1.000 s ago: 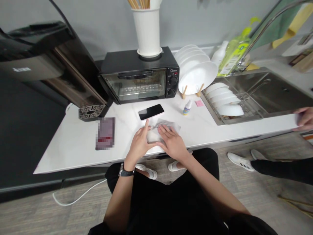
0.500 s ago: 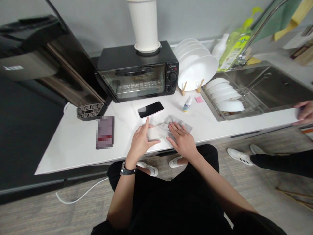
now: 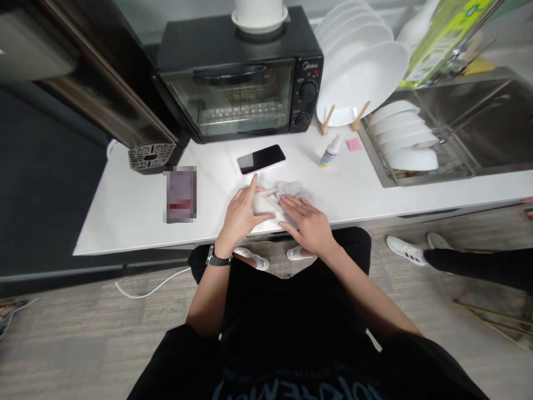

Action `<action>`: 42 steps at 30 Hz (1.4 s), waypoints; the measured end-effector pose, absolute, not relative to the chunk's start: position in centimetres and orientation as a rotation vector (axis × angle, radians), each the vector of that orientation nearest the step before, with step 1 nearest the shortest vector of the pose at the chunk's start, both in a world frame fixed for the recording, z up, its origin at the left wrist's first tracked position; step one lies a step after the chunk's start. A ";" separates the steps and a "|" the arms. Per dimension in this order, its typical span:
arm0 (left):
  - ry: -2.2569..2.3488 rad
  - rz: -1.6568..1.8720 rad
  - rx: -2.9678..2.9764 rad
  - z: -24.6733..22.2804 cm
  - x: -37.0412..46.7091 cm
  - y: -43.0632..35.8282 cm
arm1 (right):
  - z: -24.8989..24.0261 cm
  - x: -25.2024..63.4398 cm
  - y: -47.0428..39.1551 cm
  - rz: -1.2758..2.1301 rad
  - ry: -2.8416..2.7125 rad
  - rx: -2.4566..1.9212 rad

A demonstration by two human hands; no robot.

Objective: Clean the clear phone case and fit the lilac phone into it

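Observation:
On the white counter lies a pale, flat, rectangular object (image 3: pixel 262 204), possibly a phone case. My left hand (image 3: pixel 241 214) grips its left end between thumb and fingers. A thin greyish-white cloth (image 3: pixel 293 190) covers the object's right part, and my right hand (image 3: pixel 306 219) presses on it with the fingers close together. Just behind my hands rests a black-screened phone (image 3: pixel 261 159). A small white spray bottle (image 3: pixel 331 150) stands behind and to the right, beside a pink paper note (image 3: pixel 353 145).
A black toaster oven (image 3: pixel 237 94) carries a white pot (image 3: pixel 259 14). Plates (image 3: pixel 362 78) stand in a rack near the sink (image 3: pixel 495 139), which holds bowls (image 3: pixel 412 158). At left are a dark machine (image 3: pixel 152 156) and a blurred purple item (image 3: pixel 181 194). Another person's leg (image 3: pixel 474 266) shows at right.
The view has tilted downward. My right hand has moved slightly left along the pale object with the cloth. The other person's hand at the counter's right end has left the view.

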State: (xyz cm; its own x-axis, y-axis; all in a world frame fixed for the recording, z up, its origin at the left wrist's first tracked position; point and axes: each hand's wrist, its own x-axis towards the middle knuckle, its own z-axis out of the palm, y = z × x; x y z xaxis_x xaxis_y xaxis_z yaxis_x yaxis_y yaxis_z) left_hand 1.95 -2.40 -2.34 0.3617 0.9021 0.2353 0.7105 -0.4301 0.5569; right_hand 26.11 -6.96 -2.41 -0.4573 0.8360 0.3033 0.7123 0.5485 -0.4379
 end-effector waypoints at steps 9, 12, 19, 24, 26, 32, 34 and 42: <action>1.419 0.659 2.303 -2.6 1.7 -2.1 | -2.7 22.1 -5.8 0.414 -2.361 -1.193; 1.421 0.644 2.310 -2.6 1.6 -2.2 | -2.5 21.3 -6.3 0.464 -2.403 -1.058; 1.380 0.732 2.284 -2.4 1.9 -2.4 | -2.9 27.6 -6.6 0.231 -2.202 -1.336; 1.358 0.734 2.274 -2.5 1.8 -2.3 | -3.2 26.0 -5.7 0.149 -2.192 -1.406; 1.369 0.726 2.279 -2.5 1.7 -2.3 | -3.1 23.3 -5.5 0.221 -2.283 -1.294; 1.409 0.688 2.274 -2.2 1.7 -2.6 | -2.6 21.5 -6.7 0.395 -2.390 -1.019; 1.379 0.710 2.271 -2.1 1.8 -2.7 | -2.7 24.0 -7.2 0.363 -2.353 -1.076; 1.411 0.714 2.223 -1.8 2.0 -2.8 | -3.1 26.2 -5.9 0.122 -2.182 -1.440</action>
